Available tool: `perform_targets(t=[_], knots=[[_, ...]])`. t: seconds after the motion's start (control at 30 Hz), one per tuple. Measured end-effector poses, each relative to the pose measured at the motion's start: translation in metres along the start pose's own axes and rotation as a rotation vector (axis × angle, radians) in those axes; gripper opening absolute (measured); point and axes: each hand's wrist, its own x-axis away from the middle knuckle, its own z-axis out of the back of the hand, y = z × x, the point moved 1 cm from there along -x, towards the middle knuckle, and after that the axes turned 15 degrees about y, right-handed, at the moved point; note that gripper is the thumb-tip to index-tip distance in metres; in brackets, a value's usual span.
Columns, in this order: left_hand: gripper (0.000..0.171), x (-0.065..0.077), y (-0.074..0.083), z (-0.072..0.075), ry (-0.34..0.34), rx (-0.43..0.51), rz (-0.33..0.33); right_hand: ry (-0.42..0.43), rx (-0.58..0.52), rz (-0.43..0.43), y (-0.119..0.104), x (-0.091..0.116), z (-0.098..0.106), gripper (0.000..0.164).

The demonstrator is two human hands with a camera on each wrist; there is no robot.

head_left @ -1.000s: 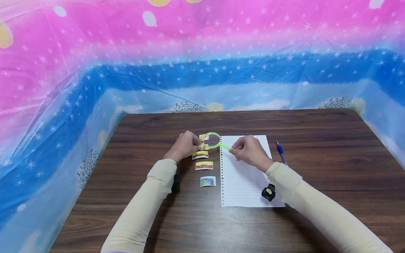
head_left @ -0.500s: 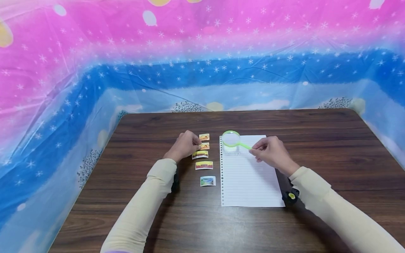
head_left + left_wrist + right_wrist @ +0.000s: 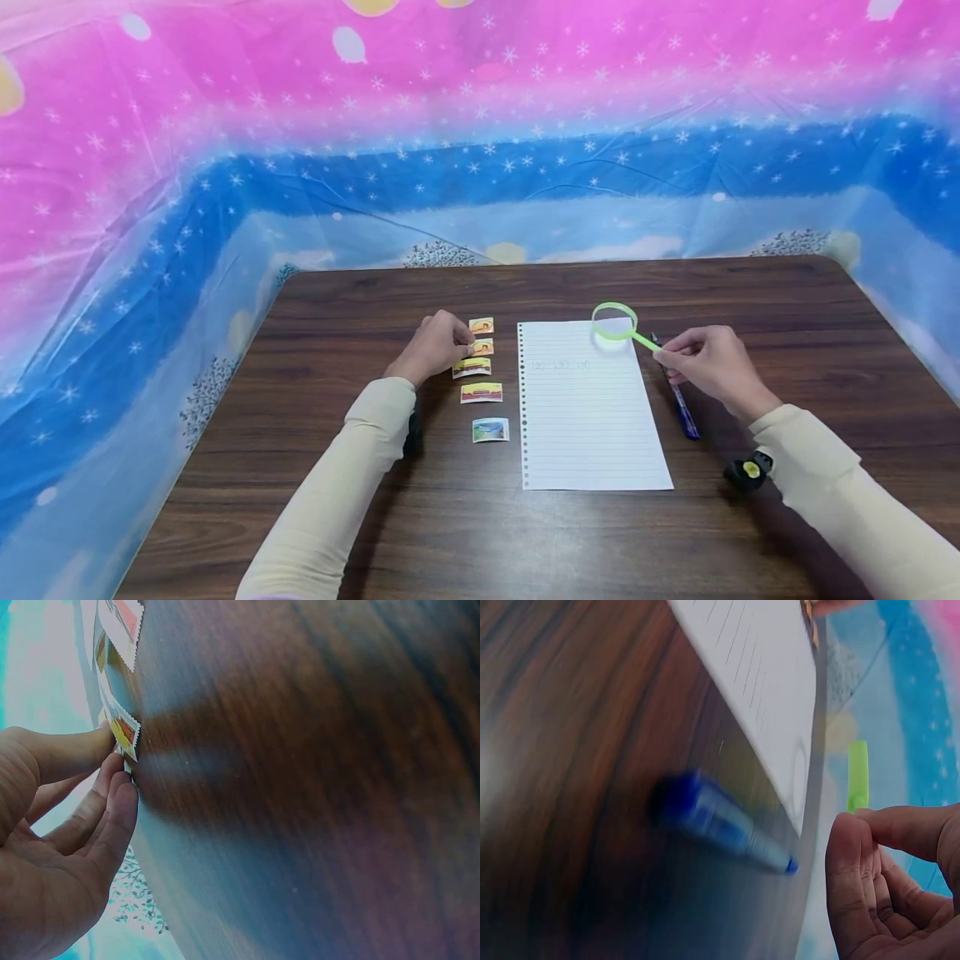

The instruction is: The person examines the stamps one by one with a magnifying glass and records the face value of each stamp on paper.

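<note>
A green-rimmed magnifying glass (image 3: 614,322) is pinched by its handle in my right hand (image 3: 708,367), its lens held over the top right corner of the lined paper (image 3: 592,425). In the right wrist view, thumb and fingertips grip the green handle (image 3: 859,776). On the left, my left hand (image 3: 433,348) pinches the left edge of an orange postage stamp (image 3: 483,347), second from the far end of a column. Nearest that hand are another orange stamp (image 3: 482,326) behind and a yellow stamp (image 3: 472,367) in front. The left wrist view shows stamps with perforated edges by the thumb.
A red-and-yellow stamp (image 3: 482,392) and a blue-green landscape stamp (image 3: 491,430) lie nearer the front, left of the paper. A blue pen (image 3: 686,417) lies right of the paper, partly below the right hand. Faint handwritten numbers mark the sheet. Patterned cloth (image 3: 480,183) surrounds the wooden table (image 3: 360,300).
My right hand has carried the magnifying glass rightward, from over the far stamps to the paper's right corner. Handwriting on the paper is now uncovered. The left hand stays at its stamp.
</note>
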Motion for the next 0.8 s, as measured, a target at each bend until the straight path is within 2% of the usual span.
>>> perform_targets(t=[0.33,0.8], knots=[[0.014,0.000,0.000,0.000,0.005,0.001,0.005,0.062,0.046,-0.039,0.029,-0.002,0.025,0.029],[0.014,0.001,-0.002,-0.001,0.009,0.010,-0.013,0.091,0.032,-0.112,0.058,-0.005,0.041,0.032]])
